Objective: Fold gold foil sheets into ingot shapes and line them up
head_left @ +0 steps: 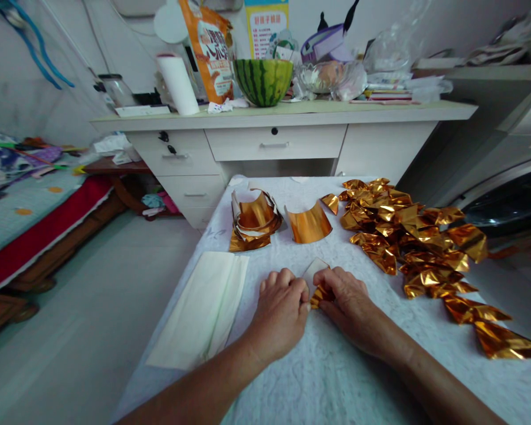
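Both hands meet over the cloth-covered table. My right hand (347,301) is closed on a piece of gold foil paper (319,295), partly folded, with a pale side (315,270) showing behind it. My left hand (282,307) is closed at the left edge of that piece; its fingertips are curled and mostly hidden. Beyond the hands lie a curved gold sheet (310,224) and a stack of curled gold sheets (254,221). To the right spreads a pile of folded gold foil pieces (407,227).
A flat cream paper or cloth (203,310) lies left of my hands. Behind the table stands a white desk (274,143) bearing a cut watermelon (264,81), a paper roll (178,84) and an orange pouch (210,53). A bed (35,200) is at left, a washing machine (513,195) at right.
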### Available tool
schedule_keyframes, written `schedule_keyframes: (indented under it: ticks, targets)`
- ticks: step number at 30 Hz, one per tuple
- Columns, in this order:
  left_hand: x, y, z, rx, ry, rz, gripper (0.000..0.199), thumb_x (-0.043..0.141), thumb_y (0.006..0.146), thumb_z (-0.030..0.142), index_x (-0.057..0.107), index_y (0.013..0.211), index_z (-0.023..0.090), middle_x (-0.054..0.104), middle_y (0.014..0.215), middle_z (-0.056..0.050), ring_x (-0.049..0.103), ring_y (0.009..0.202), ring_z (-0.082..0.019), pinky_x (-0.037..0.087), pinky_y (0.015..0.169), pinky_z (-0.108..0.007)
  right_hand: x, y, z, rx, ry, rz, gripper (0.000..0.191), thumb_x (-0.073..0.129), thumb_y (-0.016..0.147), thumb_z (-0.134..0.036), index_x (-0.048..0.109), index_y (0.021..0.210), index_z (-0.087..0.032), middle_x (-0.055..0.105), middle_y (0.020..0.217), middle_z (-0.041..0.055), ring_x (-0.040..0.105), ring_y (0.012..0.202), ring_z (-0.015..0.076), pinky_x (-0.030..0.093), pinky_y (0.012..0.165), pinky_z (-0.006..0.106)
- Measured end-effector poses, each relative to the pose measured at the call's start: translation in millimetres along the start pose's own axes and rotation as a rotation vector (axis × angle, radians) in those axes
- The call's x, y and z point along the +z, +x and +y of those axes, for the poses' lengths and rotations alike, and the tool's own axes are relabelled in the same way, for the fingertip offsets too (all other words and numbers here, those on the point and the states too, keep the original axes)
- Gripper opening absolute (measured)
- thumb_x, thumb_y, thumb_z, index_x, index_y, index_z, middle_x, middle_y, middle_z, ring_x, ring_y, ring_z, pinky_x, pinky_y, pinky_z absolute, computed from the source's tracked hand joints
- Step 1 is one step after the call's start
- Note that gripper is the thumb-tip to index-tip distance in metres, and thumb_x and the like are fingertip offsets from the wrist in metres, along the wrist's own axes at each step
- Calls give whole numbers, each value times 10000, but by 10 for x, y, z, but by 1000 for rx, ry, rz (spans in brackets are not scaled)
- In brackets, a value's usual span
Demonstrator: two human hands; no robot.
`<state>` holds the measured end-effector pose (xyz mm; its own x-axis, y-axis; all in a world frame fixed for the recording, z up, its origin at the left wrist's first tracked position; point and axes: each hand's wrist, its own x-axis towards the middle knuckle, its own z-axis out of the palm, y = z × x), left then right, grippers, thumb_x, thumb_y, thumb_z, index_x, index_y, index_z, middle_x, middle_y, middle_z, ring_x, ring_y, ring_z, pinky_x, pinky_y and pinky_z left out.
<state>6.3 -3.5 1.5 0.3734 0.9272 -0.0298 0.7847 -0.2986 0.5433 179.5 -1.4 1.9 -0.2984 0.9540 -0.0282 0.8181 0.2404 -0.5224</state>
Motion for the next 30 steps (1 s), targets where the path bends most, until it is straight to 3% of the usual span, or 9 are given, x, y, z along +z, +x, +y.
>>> schedule_keyframes:
  ticks: [11, 15, 18, 22, 25, 28, 30]
  targets:
    - [0, -3, -6, -3, -7, 1, 82, 544, 817, 144, 541, 834, 223, 521, 973, -28, 451, 971, -237, 349, 833, -381, -50, -16, 39, -14, 36, -39, 504, 464, 749, 26, 569, 1117, -301, 590, 970, 24, 541, 927, 216, 382, 815, 379]
    - [22, 5, -23, -3, -13, 15, 87, 560, 808, 146, 549, 842, 225, 523, 980, -27, 451, 970, -236, 346, 830, -376, -36, -27, 64, -51, 60, -22, 473, 437, 774, 18, 546, 1116, -290, 590, 969, 25, 535, 908, 206, 382, 812, 379]
    - [16, 3, -17, -7, -27, 14, 75, 558, 812, 153, 551, 839, 223, 529, 974, -25, 450, 977, -235, 342, 832, -370, -47, -45, 73, -50, 121, 13, 358, 420, 757, 14, 521, 994, -234, 583, 888, 18, 516, 816, 182, 391, 757, 342]
    - [-4, -9, -12, -5, -49, 10, 72, 556, 817, 160, 556, 849, 224, 541, 976, -22, 453, 994, -233, 333, 841, -365, -92, -45, 109, -18, 346, 34, 229, 422, 732, -32, 458, 858, -220, 532, 754, -11, 496, 699, 155, 400, 637, 281]
    - [-3, -12, -24, -1, -66, 13, 87, 572, 809, 160, 568, 863, 229, 546, 971, -20, 460, 989, -232, 327, 842, -367, -115, -9, 197, 22, 423, 151, 140, 405, 792, -104, 458, 847, -222, 514, 732, -10, 500, 662, 156, 405, 590, 273]
    - [5, -4, -37, 6, -93, 31, 89, 593, 801, 158, 574, 856, 225, 552, 967, -18, 468, 984, -228, 324, 837, -366, -106, 42, 317, 63, 213, 337, 103, 449, 831, -198, 528, 896, -198, 558, 813, 43, 525, 737, 200, 432, 671, 333]
    - [7, 3, -41, 10, -107, 45, 88, 599, 798, 153, 574, 849, 220, 556, 960, -14, 472, 980, -225, 322, 837, -367, -83, 71, 383, 48, 60, 365, 166, 470, 850, -246, 595, 931, -174, 584, 893, 91, 540, 842, 248, 431, 773, 396]
